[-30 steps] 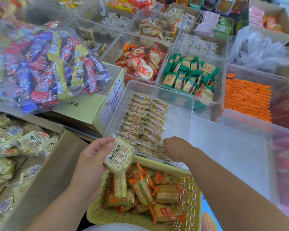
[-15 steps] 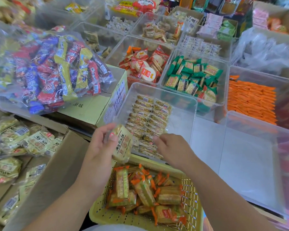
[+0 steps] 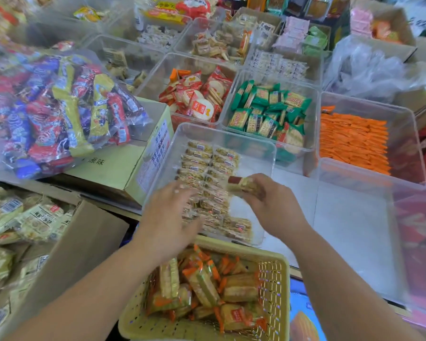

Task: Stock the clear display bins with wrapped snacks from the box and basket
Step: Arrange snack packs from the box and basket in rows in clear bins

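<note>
Stocking in progress: my right hand (image 3: pixel 273 210) pinches a wrapped snack (image 3: pixel 244 185) above the clear bin (image 3: pixel 221 131), fingers curled round its glossy, crinkled wrapper. The flat oblong packet lies almost level, its long axis running left to right and its dark red end pointing left. My left hand (image 3: pixel 167 217), blurred, hovers over the bin's near-left part with fingers loose and spread, gripping nothing. Below, matching packets (image 3: pixel 199 156) lie in neat rows along the bin's left side, while the right side shows smooth bare plastic up to the wall. Just near of the bin sits a yellow perforated plastic basket (image 3: pixel 276 274) heaped with orange-ended packets (image 3: pixel 207 286). At near left, a cardboard box (image 3: pixel 84 242) holds pale green packets (image 3: pixel 35 217).
</note>
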